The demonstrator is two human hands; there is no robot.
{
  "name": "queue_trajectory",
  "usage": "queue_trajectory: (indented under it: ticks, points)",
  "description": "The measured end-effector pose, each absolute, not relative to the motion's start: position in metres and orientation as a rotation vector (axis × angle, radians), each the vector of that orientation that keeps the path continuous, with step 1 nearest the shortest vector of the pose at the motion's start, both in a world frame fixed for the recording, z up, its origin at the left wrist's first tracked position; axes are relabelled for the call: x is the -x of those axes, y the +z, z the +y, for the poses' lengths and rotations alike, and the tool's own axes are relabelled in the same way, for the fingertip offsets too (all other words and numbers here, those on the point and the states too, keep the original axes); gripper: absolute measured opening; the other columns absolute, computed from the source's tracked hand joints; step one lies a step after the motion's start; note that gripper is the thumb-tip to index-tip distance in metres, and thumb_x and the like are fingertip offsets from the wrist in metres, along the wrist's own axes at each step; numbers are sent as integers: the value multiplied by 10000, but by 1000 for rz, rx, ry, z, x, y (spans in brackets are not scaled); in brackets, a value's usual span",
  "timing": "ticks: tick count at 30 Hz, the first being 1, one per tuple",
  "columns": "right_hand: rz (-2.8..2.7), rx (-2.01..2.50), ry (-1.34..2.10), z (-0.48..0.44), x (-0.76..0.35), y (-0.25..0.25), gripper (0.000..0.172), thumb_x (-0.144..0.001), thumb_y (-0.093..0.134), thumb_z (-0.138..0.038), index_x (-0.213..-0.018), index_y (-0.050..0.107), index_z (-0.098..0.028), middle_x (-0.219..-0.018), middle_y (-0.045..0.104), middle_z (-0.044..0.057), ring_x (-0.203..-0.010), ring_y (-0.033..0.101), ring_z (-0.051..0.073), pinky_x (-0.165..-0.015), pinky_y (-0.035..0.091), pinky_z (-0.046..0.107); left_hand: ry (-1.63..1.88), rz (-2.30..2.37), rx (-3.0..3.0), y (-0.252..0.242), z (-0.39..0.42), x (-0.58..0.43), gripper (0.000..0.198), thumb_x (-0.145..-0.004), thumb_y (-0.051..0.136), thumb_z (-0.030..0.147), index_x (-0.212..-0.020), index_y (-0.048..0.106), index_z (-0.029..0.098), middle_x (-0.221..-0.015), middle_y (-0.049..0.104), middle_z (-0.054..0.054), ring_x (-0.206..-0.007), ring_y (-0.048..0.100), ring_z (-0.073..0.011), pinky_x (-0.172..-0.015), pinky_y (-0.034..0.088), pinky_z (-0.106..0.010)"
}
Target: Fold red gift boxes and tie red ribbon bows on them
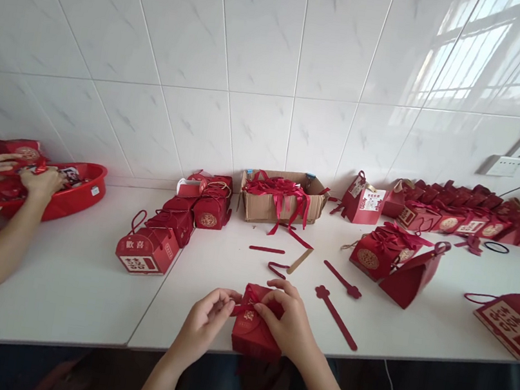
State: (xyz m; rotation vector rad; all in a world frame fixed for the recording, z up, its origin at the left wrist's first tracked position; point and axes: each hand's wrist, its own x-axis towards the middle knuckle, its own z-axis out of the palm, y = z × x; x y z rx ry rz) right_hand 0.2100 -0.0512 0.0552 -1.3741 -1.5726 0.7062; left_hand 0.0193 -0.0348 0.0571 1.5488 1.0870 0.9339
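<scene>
A small red gift box point(257, 341) with gold lettering sits at the table's front edge, before my body. A red ribbon point(252, 298) is looped at its top. My left hand point(208, 319) is at the box's left side, thumb and fingers pinching a ribbon end. From the right, my right hand point(285, 313) rests over the box top, with thumb and forefinger closed on the ribbon near its knot. The fingers partly cover the knot, so its shape is hard to make out.
Behind the box stands a cardboard carton point(277, 207) of red ribbons. Flower-ended red strips point(339, 321) lie to the right. Finished-looking boxes point(147, 250) line the left and right. A co-worker's hands point(42, 179) reach into a red basin point(76, 197).
</scene>
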Motion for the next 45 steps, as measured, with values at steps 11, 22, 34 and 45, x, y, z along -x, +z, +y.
queue_trajectory:
  ticks: [11, 22, 34, 45]
  points:
    - [-1450, 1291, 453, -66, -230, 59, 204, -847, 574, -373, -985, 596, -224, -1065, 572, 105, -1024, 532, 246, -871, 448, 402, 897, 1121, -1501, 55, -33, -9, 209, -833, 564, 364, -976, 569, 211, -1197, 575, -92, -1155, 524, -245, -946, 455, -361]
    - [-1350, 1376, 900, -82, -253, 38, 294, -799, 615, -465, -900, 621, -188, -794, 601, 30, -601, 505, 131, -542, 424, 257, 903, 1018, -1526, 68, -14, -45, 188, -801, 607, 374, -844, 619, 191, -1224, 569, -97, -1155, 532, -256, -921, 453, -334]
    - [-1404, 1181, 938, -80, -240, 48, 230, -844, 562, -400, -780, 621, -187, -737, 574, 27, -603, 458, 131, -557, 395, 254, 954, 980, -1289, 60, -13, -50, 153, -775, 572, 311, -731, 586, 166, -1175, 617, -89, -1112, 549, -257, -901, 444, -333]
    - [-1385, 1135, 1096, -82, -236, 53, 305, -864, 524, -434, -711, 580, -176, -614, 500, -13, -579, 422, 121, -544, 350, 236, 915, 930, -1239, 63, -18, -51, 251, -823, 562, 371, -744, 664, 156, -1175, 614, -77, -1061, 568, -228, -908, 432, -295]
